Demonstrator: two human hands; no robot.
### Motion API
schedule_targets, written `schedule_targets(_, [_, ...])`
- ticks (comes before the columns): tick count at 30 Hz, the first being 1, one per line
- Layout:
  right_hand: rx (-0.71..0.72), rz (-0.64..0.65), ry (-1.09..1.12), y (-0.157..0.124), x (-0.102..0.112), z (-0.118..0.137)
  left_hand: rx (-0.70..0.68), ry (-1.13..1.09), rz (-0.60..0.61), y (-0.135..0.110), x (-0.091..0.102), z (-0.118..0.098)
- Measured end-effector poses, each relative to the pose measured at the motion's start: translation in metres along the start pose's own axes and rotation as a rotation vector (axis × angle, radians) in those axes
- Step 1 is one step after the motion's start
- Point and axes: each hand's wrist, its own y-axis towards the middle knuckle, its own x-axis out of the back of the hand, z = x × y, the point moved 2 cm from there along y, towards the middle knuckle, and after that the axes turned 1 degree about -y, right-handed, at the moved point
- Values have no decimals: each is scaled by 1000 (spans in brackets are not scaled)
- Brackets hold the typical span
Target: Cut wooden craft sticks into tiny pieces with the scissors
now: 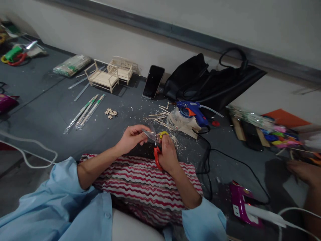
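My right hand [168,154] is wrapped round the handles of a pair of scissors [150,135], one handle red and the other yellow. Their blades are spread and point left towards my left hand [132,137]. The fingers of that hand are pinched together beside the blades; whatever is between them is too small to make out. Thin wooden sticks [160,115] and pale cut scraps lie just beyond the scissors. Further left is a small pile of flower-shaped wooden pieces [110,113].
Small wooden furniture models [104,78] stand near the wall by a phone [153,82] and a black bag [195,80]. A blue glue gun [193,112] trails a black cable. Wrapped sticks [85,112] lie left. At right are a purple power strip [243,204] and another person's hand [302,170].
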Motion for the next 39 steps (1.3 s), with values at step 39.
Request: schedule_targets(39, [-20, 34, 36, -3, 0, 6, -296, 502, -62, -7, -2, -3])
